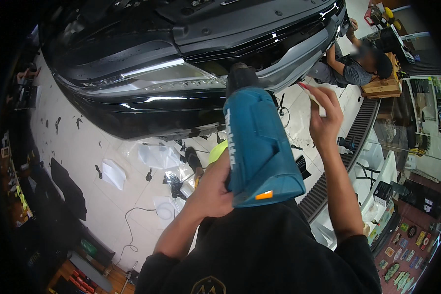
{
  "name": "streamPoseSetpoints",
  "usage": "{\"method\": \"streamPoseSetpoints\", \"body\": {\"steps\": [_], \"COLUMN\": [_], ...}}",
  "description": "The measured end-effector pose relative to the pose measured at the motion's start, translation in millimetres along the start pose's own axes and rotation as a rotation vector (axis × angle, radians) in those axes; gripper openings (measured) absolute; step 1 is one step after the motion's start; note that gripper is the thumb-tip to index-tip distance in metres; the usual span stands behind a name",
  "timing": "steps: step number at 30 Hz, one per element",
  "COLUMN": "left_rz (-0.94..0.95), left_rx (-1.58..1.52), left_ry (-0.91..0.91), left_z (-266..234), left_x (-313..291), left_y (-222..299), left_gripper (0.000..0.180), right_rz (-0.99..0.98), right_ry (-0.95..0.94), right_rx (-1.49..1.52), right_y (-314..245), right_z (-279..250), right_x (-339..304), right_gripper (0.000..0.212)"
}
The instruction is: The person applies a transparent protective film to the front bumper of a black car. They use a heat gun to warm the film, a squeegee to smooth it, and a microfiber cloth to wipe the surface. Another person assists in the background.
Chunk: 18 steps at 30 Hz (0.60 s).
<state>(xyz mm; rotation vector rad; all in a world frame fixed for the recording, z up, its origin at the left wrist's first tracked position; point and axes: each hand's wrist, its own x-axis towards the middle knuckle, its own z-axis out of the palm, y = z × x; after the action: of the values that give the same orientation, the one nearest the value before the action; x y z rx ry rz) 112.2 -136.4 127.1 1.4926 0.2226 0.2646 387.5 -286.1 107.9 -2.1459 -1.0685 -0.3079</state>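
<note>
A teal heat gun with a black nozzle fills the middle of the view, pointing at the front of a black car. My left hand is closed round its handle, which is mostly hidden behind the body. To the right, my right hand is raised near the grey bumper trim. Pinched in its fingers is a small thin tool, whitish with a red end; its exact kind does not show. The car's clear headlight lies left of the nozzle.
A person crouches at the car's far right end, one hand on it. White sheets and dark film scraps lie on the tiled floor. A cable runs there too. A dark floor grate crosses on the right, beside a white table.
</note>
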Motion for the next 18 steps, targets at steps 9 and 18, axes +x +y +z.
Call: {"method": "streamPoseSetpoints", "body": {"steps": [9,18], "left_rz": [-0.035,-0.142], "left_rx": [-0.092,-0.279], "left_ry": [0.025,0.010], "left_z": [-6.9,-19.0], "left_x": [-28.6,-43.3], "left_y": [-13.7,-14.4], "left_gripper": [0.063,0.065], "right_rz": [-0.504,-0.543], "right_ry": [0.002,0.015], "right_rx": [-0.125,-0.160], "right_y": [-13.1,-26.5], "right_z": [82.4,103.2], "right_x": [63.3,64.9], "right_gripper": [0.063,0.060]}}
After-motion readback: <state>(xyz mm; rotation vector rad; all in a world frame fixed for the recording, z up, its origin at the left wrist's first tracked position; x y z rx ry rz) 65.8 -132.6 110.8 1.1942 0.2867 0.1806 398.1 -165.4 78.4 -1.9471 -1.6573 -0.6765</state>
